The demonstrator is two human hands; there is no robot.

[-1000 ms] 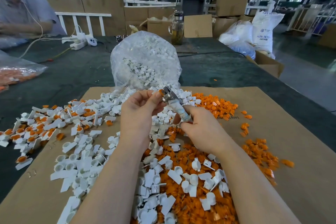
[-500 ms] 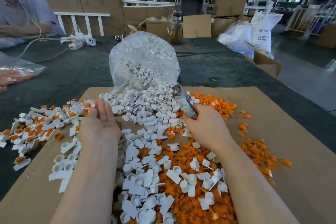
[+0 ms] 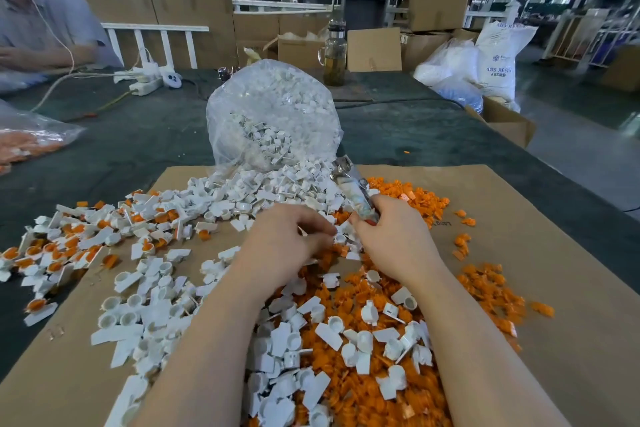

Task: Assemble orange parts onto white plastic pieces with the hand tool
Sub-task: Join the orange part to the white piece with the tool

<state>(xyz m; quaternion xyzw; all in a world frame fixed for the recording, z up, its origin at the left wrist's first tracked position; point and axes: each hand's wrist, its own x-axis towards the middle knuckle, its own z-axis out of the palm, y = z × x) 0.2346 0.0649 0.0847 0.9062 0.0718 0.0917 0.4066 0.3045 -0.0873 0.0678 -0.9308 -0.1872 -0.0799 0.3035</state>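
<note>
Your right hand [image 3: 394, 239] has its grip clamped round the handle of the hand tool [image 3: 353, 191], fingers curled about it, so that the metal head points up and away from you over the far edge of the heap. Your left hand [image 3: 282, 243] is down on the pile with its fingers curled into the white plastic pieces [image 3: 277, 191] just beside the tool's handle (whether that grip has closed on one piece you cannot tell, since the fingertips are buried).

The white pieces spill from a clear plastic bag [image 3: 273, 114] standing at the far edge of the brown cardboard sheet [image 3: 554, 288], and they run down the sheet between and beneath your forearms. The loose orange parts [image 3: 485, 284] lie mostly to the right of your right hand and under the white pieces nearest you. To your left, at the cardboard's edge and on the dark worktop [image 3: 138, 142], sit white pieces already fitted with orange inserts [image 3: 52, 253].

Farther back on the worktop are a glass jar [image 3: 334, 59], a white power strip [image 3: 145, 87], and another person's sleeve [image 3: 52, 28] at the left.
</note>
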